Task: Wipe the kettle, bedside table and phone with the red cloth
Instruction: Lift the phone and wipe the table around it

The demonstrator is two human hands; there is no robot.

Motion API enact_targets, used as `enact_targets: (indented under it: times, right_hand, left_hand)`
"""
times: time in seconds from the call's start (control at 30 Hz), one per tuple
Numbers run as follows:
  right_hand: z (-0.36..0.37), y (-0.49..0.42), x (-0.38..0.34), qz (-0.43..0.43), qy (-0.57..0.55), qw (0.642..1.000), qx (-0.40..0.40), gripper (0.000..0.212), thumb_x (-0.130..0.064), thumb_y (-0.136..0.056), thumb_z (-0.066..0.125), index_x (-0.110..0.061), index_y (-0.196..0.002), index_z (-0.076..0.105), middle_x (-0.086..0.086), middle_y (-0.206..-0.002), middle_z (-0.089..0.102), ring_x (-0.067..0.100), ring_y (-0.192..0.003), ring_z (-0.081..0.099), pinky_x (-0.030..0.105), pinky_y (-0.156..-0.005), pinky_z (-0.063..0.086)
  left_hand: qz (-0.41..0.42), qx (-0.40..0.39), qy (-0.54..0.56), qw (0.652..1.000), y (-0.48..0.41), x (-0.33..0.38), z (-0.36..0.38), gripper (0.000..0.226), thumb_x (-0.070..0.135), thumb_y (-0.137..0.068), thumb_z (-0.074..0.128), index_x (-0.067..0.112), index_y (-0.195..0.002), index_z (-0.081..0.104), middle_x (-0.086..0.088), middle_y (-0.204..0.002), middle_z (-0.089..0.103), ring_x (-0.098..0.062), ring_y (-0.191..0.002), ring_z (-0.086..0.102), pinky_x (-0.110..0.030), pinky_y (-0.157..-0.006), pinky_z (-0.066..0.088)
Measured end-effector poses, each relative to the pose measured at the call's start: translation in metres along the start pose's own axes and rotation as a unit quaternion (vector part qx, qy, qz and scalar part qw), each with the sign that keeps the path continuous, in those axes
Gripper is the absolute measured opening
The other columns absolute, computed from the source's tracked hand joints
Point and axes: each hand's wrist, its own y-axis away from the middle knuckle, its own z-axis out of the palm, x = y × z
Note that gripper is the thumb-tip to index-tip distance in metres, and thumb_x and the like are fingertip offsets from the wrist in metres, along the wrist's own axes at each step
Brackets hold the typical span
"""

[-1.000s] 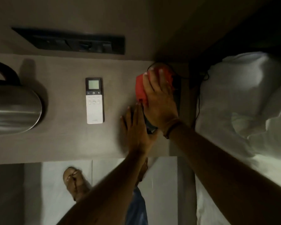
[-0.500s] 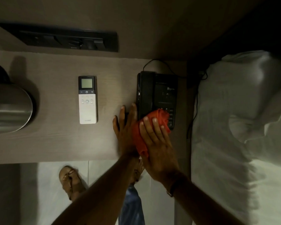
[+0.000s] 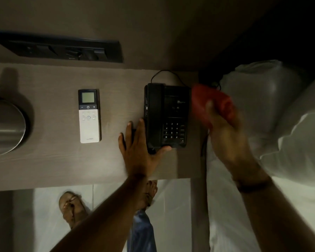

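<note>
At the far left edge stands the rounded brushed-steel kettle (image 3: pixel 5 126) with a dark curved handle, only partly in view, on the matte grey-brown wood-grain bedside table (image 3: pixel 49 160). Above it on the wall runs a long black recessed switch panel (image 3: pixel 65 50). Further right lies a slim rectangular white plastic remote with a dark top and small pale screen (image 3: pixel 89 116), its long axis running away from the person, screen end toward the wall.

The left hand (image 3: pixel 138 151) lies flat on the table against the near-left corner of the boxy black plastic desk phone (image 3: pixel 166 115), fingers spread and straight along the phone's left side, thumb hooked under its near edge. The phone's long axis also runs toward the wall, keypad at the near end, handset along its left side, a thin black cord looping out behind it.

The right hand (image 3: pixel 225 135), blurred, is closed around the crumpled soft red cloth (image 3: pixel 212 104), held up off the phone past its right edge, over the gap beside the smooth white bedding (image 3: pixel 280 115). Half a second ago that cloth was pressed on the phone's keypad; now the whole keypad is uncovered, and the left hand has kept its place.
</note>
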Motion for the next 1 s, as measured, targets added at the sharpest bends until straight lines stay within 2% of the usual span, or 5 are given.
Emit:
enact_targets:
  times: [0.2, 0.57, 0.7, 0.9, 1.0]
  right_hand:
    - [0.069, -0.069, 0.070, -0.178, 0.548, 0.811, -0.102, 0.071, -0.038, -0.107, 0.043, -0.015, -0.169, 0.018, 0.009, -0.180, 0.015, 0.036, -0.167, 0.005, 0.056, -0.134, 0.011]
    - [0.038, 0.019, 0.098, -0.142, 0.504, 0.833, -0.179, 0.072, -0.051, -0.100, 0.020, -0.023, -0.165, 0.005, 0.005, -0.179, 0.006, 0.029, -0.166, -0.003, 0.054, -0.135, 0.001]
    - [0.026, 0.039, 0.064, 0.169, 0.173, 0.959, -0.150, 0.046, -0.033, -0.110, 0.042, -0.013, -0.150, 0.055, 0.020, -0.160, 0.051, 0.033, -0.143, 0.054, 0.048, -0.122, 0.040]
    - [0.012, 0.082, -0.009, 0.324, -0.114, 0.937, -0.064, 0.046, -0.033, -0.084, 0.072, -0.025, -0.128, 0.061, 0.008, -0.115, 0.076, 0.036, -0.114, 0.073, 0.054, -0.100, 0.060]
    - [0.036, 0.108, -0.047, 0.355, -0.207, 0.906, -0.101, 0.058, -0.026, -0.077, 0.076, -0.012, -0.133, 0.067, 0.021, -0.126, 0.078, 0.045, -0.113, 0.076, 0.058, -0.090, 0.064]
  left_hand:
    - [0.005, 0.024, 0.007, 1.000, 0.000, -0.002, 0.002, 0.122, 0.098, -0.076, 0.051, 0.022, -0.168, 0.027, -0.010, -0.171, 0.031, -0.028, -0.161, 0.021, -0.063, -0.129, 0.015]
    - [0.022, 0.037, 0.018, 0.999, 0.000, 0.000, 0.000, 0.106, 0.091, -0.090, 0.034, 0.016, -0.166, 0.035, -0.009, -0.170, 0.039, -0.035, -0.163, 0.025, -0.067, -0.130, 0.017]
    - [0.008, -0.040, 0.008, 0.999, -0.001, -0.002, -0.006, 0.116, 0.095, -0.084, 0.038, 0.018, -0.170, 0.026, -0.014, -0.175, 0.033, -0.035, -0.166, 0.017, -0.068, -0.131, 0.011]
    - [-0.074, -0.001, 0.158, 0.985, 0.023, 0.018, -0.087, 0.088, 0.080, -0.099, 0.024, 0.027, -0.169, 0.030, 0.004, -0.178, 0.028, -0.021, -0.166, 0.019, -0.058, -0.135, 0.012]
    - [-0.223, -0.058, 0.505, 0.832, 0.042, 0.024, -0.173, 0.048, 0.066, -0.105, 0.035, 0.051, -0.130, 0.073, 0.014, -0.138, 0.075, -0.004, -0.128, 0.070, -0.019, -0.095, 0.058]
